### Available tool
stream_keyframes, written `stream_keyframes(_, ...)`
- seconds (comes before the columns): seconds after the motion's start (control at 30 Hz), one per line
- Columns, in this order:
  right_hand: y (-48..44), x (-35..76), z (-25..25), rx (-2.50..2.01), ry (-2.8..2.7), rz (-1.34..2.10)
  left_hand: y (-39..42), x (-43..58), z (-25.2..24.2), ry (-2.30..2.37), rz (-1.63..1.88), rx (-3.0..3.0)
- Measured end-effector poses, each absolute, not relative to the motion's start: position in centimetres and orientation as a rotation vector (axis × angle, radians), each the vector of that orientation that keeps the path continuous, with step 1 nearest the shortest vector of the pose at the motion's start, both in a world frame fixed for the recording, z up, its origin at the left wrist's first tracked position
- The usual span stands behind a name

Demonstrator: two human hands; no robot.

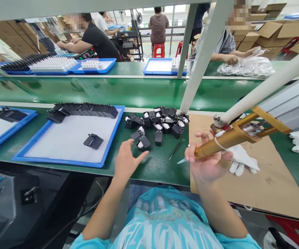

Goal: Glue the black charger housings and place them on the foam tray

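My right hand (pixel 207 162) is wrapped round the gold barrel of a dispensing gun (pixel 216 144), whose tapered pale-blue nozzle points left and down over the bench. My left hand (pixel 125 160) is open, thumb and fingers apart. Just beyond its fingertips lies a black plug adapter (pixel 143 141) with a white part at its side; whether they touch is hard to tell. Behind it is a heap of similar black adapters (pixel 162 119), some showing white parts and pins. Thin metal tweezers (pixel 176 149) rest on the green bench between my hands.
A blue-rimmed tray (pixel 61 159) on the left holds a row of adapters and a single one (pixel 93 141). Another tray (pixel 9 133) stands farther left. White gloves (pixel 242 160) lie on cardboard (pixel 268 186) at right. Slanted posts (pixel 199 55) rise ahead; co-workers sit beyond.
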State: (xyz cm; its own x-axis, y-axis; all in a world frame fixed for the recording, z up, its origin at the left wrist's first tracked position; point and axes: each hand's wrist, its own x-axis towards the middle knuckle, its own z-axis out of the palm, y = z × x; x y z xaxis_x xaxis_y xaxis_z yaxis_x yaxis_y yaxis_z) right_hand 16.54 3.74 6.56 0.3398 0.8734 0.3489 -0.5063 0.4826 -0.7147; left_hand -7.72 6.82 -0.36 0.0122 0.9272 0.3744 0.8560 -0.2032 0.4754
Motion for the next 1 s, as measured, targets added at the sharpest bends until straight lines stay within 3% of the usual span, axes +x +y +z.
stream_keyframes(0.4, 3.8, 16.7, 6.3, -0.504, -0.820, 0.956, 4.8, -7.6, -0.3, 1.389, 0.728, 2.201)
stream_keyframes(0.73, 5.2, 13.9, 7.0, -0.426, -0.803, 1.020, 5.9, -8.1, -2.8, 1.319, 1.016, 1.599)
stream_keyframes(1.0, 5.7, 11.4, 7.6, -0.418, -0.796, 1.026, 4.4, -8.5, -2.6, 1.256, 0.730, 2.013)
